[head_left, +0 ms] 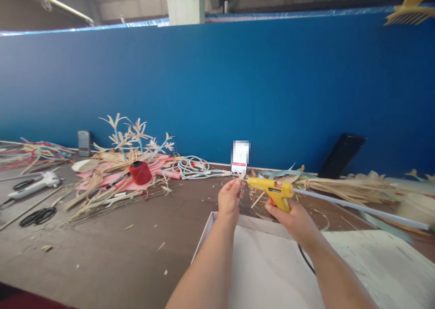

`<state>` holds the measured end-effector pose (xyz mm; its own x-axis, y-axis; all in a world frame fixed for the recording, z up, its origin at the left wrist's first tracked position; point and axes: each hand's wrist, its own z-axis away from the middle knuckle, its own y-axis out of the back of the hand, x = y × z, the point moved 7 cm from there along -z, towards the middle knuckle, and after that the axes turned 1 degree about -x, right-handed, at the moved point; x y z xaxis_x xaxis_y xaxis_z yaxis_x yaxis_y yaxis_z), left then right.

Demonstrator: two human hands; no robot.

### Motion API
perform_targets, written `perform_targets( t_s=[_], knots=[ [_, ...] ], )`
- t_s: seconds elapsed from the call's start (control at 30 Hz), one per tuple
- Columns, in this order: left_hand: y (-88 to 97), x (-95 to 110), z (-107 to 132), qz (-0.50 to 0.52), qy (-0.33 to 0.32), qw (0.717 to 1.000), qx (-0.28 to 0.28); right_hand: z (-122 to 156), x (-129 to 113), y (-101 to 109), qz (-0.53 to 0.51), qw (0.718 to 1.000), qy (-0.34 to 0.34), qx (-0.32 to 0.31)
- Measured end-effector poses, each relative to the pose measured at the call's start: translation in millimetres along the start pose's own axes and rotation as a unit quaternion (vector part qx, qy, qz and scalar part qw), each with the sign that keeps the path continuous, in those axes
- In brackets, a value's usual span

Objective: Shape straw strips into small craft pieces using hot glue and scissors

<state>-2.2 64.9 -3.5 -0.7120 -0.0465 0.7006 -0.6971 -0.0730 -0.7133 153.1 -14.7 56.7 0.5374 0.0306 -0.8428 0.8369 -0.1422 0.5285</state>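
My right hand (296,220) is wrapped round the handle of a yellow glue gun (272,190), whose nozzle points left. A long whitish glue stick (360,205) runs out of its back end. Just left of the nozzle, my left hand (229,199) pinches a small pale piece (242,175), too small to make out clearly. The nozzle tip is close to those fingertips; I cannot tell whether it touches the piece. Below both forearms lies a shallow white box (265,259), and a dark cord (306,258) passes under my right arm.
Straw-like flowers (137,130), a red thread spool (140,173) and light blue cords (193,167) lie at the back. Black scissors (37,216) and a white glue gun (37,184) are left. A lit phone (239,157) leans on the blue partition (217,87). Dried strips (346,185) lie right.
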Motion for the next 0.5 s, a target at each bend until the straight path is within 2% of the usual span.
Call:
perform_targets(
  t_s=[0.2, 0.5],
  knots=[
    [0.1, -0.6, -0.1, 0.004, 0.007, 1.000, 0.002, 2.1, 0.8, 0.8, -0.010, 0.998, 0.009, 0.065],
    [0.5, -0.4, -0.4, 0.007, 0.007, 1.000, 0.004, 4.2, -1.1, 1.8, -0.015, 0.998, -0.011, 0.065]
  ],
)
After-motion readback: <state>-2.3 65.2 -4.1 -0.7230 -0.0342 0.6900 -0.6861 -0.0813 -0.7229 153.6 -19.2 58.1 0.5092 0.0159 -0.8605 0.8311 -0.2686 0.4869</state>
